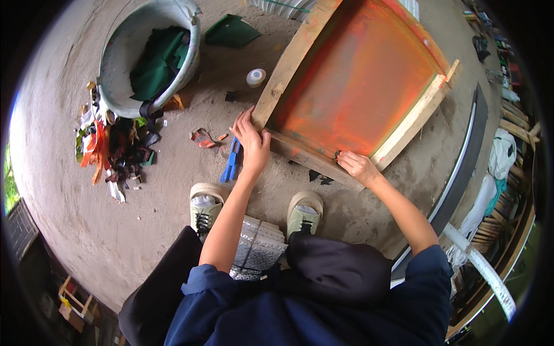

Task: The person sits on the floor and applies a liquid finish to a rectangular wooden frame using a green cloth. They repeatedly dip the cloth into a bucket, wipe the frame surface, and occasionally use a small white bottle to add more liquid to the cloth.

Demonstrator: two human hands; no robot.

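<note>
A wooden frame (323, 157) with a mesh screen (358, 75) stained orange and red lies tilted on the ground before me. My left hand (252, 142) grips its near left corner, fingers over the wood. At the inner edge of the near rail, my right hand (359, 167) is closed with the fingertips pinched together. A small dark bit shows at those fingertips, too little to name. Beside my left wrist a blue utility knife (231, 160) lies on the concrete.
A grey tub (108, 72) holding green material stands at the far left, with a heap of colourful scraps (118, 147) beside it. Near the frame sits a small white round container (255, 77). Bubble-wrapped stock (254, 245) is between my legs. A dark metal-edged strip (461, 155) lies right.
</note>
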